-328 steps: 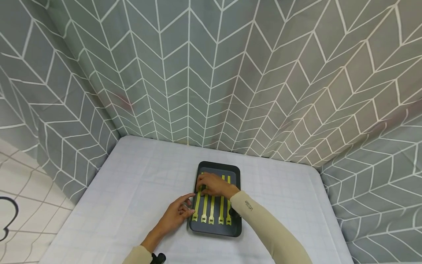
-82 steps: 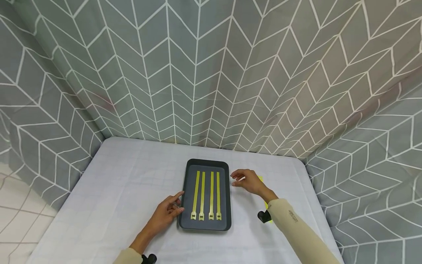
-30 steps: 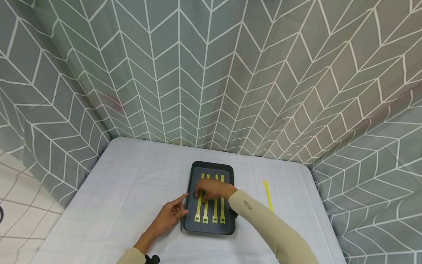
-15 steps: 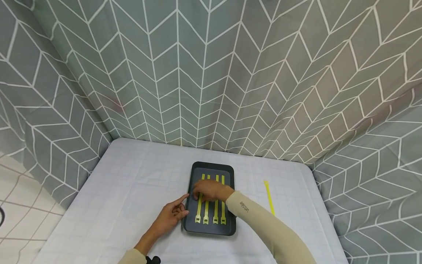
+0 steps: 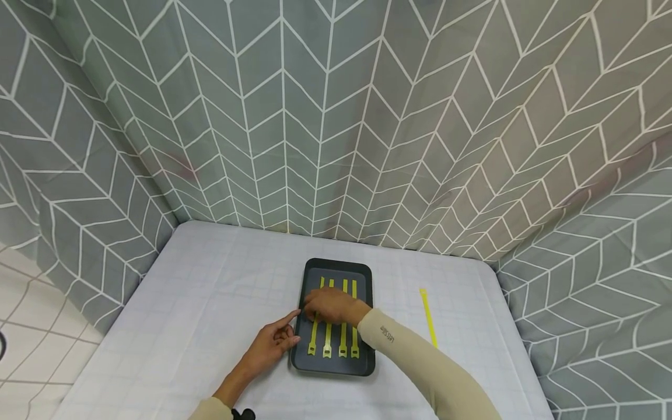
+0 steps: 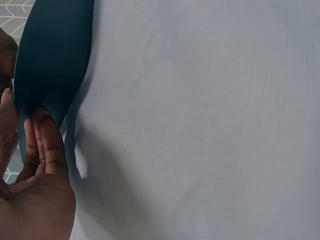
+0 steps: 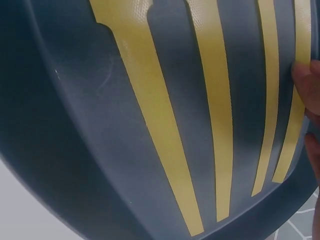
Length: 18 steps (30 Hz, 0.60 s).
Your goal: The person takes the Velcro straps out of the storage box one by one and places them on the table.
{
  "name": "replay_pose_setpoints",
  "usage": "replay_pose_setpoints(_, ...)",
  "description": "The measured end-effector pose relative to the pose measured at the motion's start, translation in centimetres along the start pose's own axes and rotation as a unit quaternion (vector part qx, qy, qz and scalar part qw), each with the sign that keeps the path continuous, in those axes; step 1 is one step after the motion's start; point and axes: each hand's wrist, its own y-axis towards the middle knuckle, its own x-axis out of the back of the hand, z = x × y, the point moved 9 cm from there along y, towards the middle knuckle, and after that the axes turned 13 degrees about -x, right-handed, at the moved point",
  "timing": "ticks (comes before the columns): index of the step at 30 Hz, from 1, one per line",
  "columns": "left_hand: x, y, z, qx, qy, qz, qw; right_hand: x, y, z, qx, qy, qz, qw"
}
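A dark tray (image 5: 336, 368) lies on the white-covered table with several yellow hook-and-loop cable ties in it, side by side lengthwise. My right hand (image 5: 331, 305) reaches over the tray and pinches the leftmost cable tie (image 5: 312, 344) partway along its length. In the right wrist view, fingertips (image 7: 305, 82) meet across that tie, and its plain end shows below them. My left hand (image 5: 268, 345) holds the tray's left side; in the left wrist view several fingers (image 6: 49, 137) lie against its outer wall. Another yellow cable tie (image 5: 427, 315) lies on the table to the right.
The white cloth (image 5: 226, 280) covers the table around the tray. Patterned grey curtains (image 5: 325, 116) hang behind it and along both sides. My right sleeve (image 5: 420, 361) crosses above the table between the tray and the loose tie.
My right hand has come from right of the tray to its left side. Over the last half second the leftmost cable tie has shifted slightly left. The left hand stays at the tray.
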Motion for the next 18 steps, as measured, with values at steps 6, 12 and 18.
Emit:
replay_pose_setpoints(6,-0.04,0.03,-0.06,0.002,0.002,-0.002,1.0000,0.35,-0.12,0.67,0.023,-0.033,-0.023,0.999)
replay_pose_setpoints(12,-0.15,0.12,-0.16,-0.009,-0.001,0.002,1.0000,0.34,-0.18,0.69,0.018,-0.038,-0.027,0.999)
replay_pose_setpoints(18,-0.11,0.03,-0.12,-0.012,-0.011,0.005,0.9999,0.77,-0.28,0.87,0.019,-0.039,-0.039,0.998)
